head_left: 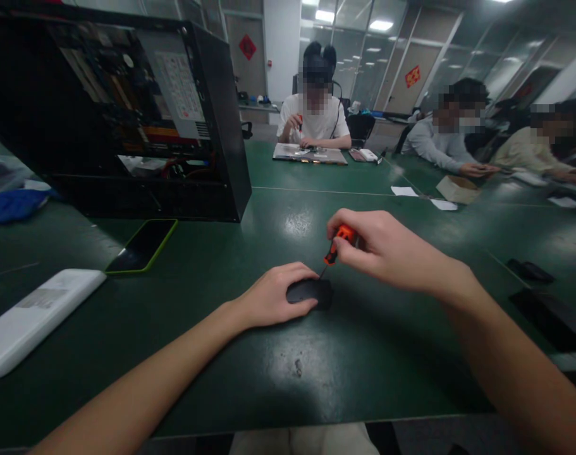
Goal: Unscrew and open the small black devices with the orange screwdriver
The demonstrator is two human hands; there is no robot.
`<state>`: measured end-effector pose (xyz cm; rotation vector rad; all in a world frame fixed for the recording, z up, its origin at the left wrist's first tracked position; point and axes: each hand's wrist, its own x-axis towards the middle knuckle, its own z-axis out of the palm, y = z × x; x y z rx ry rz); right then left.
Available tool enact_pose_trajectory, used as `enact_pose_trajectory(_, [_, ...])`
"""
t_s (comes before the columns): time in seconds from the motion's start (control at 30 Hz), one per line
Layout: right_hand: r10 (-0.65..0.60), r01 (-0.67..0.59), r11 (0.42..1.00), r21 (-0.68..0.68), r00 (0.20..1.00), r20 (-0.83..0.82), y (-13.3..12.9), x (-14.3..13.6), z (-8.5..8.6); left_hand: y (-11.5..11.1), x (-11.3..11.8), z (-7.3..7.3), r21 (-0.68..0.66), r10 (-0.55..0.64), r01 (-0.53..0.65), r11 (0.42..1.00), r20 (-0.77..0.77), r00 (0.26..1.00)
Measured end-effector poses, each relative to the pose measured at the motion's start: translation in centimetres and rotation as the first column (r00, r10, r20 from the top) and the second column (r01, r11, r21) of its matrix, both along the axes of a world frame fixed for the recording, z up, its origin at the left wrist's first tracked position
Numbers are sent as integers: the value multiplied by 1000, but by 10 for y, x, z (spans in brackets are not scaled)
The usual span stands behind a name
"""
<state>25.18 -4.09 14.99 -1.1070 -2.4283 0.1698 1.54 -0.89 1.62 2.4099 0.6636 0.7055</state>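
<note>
On the green table lies a black computer mouse, its smooth dark surface facing up. My left hand grips it from the left, with the thumb on the near side and the fingers along the far side. My right hand is closed round the orange and black handle of a screwdriver. The screwdriver slants down to the left, and its thin shaft meets the far edge of the mouse. Whether the tip sits in a screw or a seam is too small to tell.
An open black computer case stands at the back left. Nearer are a green-edged phone and a long white device. Dark flat objects lie at the right. Across the green table, a person works on a laptop-like panel.
</note>
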Motion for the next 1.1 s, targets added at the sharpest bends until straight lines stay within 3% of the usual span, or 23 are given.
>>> enact_pose_trajectory(0.07, [38,-35,999,-18,991,129,2,-7,13,0,-1,0,15,29,-29,999,-27,999])
enact_pose_trajectory(0.17, [49,-50,999,-2,974,219,5,-14,19,0,-2,0,30,44,-43,999,-46,998])
enact_pose_trajectory(0.4, [82,-94,994,46,974,212,9,-19,10,1,-3,0,22,49,-48,999,-46,998])
enact_pose_trajectory(0.57, [221,-214,975,-57,959,176,3,-14,16,0,-2,2,14,48,-47,999,-21,999])
enact_pose_trajectory(0.77, [52,-60,998,29,972,228,6,-13,13,-1,-1,4,13,30,-29,999,-11,1000])
enact_pose_trajectory(0.97, [281,-268,958,-99,946,162,1,-15,17,-3,-1,3,18,36,-37,999,11,999])
enact_pose_trajectory(1.1, [97,-105,994,20,968,232,5,-16,11,-3,-1,1,19,30,-30,999,18,999])
